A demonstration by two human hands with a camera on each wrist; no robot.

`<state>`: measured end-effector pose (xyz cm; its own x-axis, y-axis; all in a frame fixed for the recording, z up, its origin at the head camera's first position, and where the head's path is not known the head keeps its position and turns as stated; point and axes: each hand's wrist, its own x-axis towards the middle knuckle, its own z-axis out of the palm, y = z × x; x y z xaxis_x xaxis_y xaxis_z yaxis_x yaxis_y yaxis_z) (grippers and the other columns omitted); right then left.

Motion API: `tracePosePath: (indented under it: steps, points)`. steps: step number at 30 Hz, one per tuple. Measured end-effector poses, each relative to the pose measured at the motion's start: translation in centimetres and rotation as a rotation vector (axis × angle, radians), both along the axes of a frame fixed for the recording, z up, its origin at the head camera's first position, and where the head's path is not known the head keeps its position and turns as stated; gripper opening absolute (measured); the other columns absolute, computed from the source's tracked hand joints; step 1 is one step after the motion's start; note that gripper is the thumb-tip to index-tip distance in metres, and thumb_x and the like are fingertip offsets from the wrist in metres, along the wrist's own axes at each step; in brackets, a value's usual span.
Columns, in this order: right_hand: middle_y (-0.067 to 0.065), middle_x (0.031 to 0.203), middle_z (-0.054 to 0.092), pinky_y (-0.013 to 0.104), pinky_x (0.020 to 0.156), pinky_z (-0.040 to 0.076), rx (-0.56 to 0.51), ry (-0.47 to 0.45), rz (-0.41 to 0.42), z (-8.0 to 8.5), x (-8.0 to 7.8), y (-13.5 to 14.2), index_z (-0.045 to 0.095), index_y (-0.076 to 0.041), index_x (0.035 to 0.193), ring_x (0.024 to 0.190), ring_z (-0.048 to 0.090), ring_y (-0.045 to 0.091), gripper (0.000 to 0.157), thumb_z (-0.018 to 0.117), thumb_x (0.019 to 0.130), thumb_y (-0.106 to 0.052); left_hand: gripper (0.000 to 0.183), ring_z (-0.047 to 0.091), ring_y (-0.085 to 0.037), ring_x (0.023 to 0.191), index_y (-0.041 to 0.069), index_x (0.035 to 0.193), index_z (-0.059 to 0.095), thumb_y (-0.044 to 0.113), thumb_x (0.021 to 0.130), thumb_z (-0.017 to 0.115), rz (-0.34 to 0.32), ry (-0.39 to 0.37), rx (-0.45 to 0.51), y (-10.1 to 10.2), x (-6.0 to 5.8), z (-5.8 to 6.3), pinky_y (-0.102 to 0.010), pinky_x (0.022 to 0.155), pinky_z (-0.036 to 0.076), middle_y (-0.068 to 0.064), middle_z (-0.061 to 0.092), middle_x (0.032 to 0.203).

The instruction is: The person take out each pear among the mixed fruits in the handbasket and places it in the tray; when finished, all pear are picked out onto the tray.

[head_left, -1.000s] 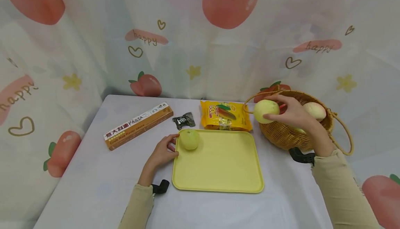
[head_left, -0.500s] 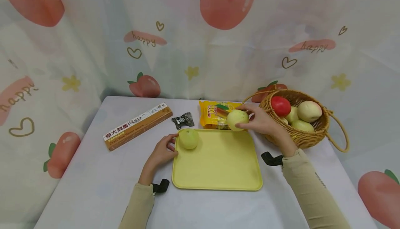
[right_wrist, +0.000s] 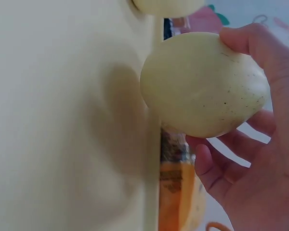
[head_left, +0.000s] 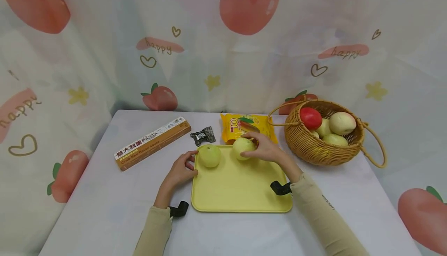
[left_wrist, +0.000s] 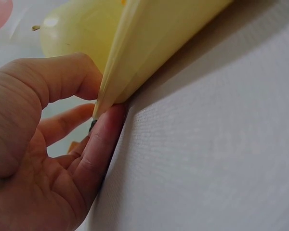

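My right hand (head_left: 262, 147) holds a pale green pear (head_left: 243, 148) over the back part of the yellow tray (head_left: 241, 194). In the right wrist view thumb and fingers clasp that pear (right_wrist: 202, 86), and a shadow falls on the tray beside it; whether it touches the tray I cannot tell. Another green pear (head_left: 209, 156) rests in the tray's back left corner. At the left rim my left hand (head_left: 180, 169) pinches the tray edge, the thumb above and a finger below, as the left wrist view shows at the tray wall (left_wrist: 130, 62).
Right of the tray stands a wicker basket (head_left: 307, 147) holding a red fruit (head_left: 310, 118), a whitish peach (head_left: 342, 123) and green fruits. Behind the tray lie a yellow candy bag (head_left: 232, 126) and a small black packet (head_left: 203, 135). A pasta box (head_left: 153, 142) lies back left.
My right hand has carried the pear leftward from the basket, past the yellow bag, to over the tray. The left hand has kept its place on the tray edge.
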<state>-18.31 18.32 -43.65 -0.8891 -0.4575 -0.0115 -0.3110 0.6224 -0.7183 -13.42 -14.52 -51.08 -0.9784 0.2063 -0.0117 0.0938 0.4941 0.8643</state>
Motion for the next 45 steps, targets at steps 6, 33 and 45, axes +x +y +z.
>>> tracePosePath:
  steps: [6, 33, 45]
  points:
    - [0.009, 0.120, 0.061, 0.041, 0.088, 0.045, 0.023, 0.028, 0.023, -1.3, 0.4, -1.4, 0.061, -0.008, 0.130, 0.101, 0.054, 0.024, 0.064, 0.084, 0.076, -0.034, 0.067, 0.061, -0.013, 0.078, 0.008, 0.136, 0.056, 0.001, 0.071, 0.073, 0.000, -0.010, 0.005, 0.0, 0.0, -0.3, -0.034, 0.080, 0.048, -0.009, 0.059, 0.105]
    - [0.004, 0.121, 0.062, 0.041, 0.084, 0.049, 0.050, 0.053, 0.063, -0.7, 0.6, -3.4, 0.063, -0.011, 0.129, 0.106, 0.056, 0.023, 0.063, 0.085, 0.075, -0.034, 0.068, 0.061, -0.013, 0.078, 0.007, 0.138, 0.055, 0.001, 0.072, 0.072, -0.005, -0.025, -0.003, -0.2, -0.1, -0.2, -0.031, 0.077, 0.048, -0.010, 0.058, 0.106]
    - [0.021, 0.125, 0.060, 0.053, 0.092, 0.047, -0.069, 0.018, 0.066, 1.2, 0.2, -1.6, 0.058, 0.004, 0.129, 0.110, 0.059, 0.039, 0.057, 0.079, 0.083, -0.021, 0.067, 0.061, -0.016, 0.080, 0.006, 0.137, 0.055, 0.000, 0.073, 0.073, -0.004, -0.038, 0.012, -0.2, 0.0, 0.2, -0.033, 0.078, 0.047, -0.012, 0.058, 0.107]
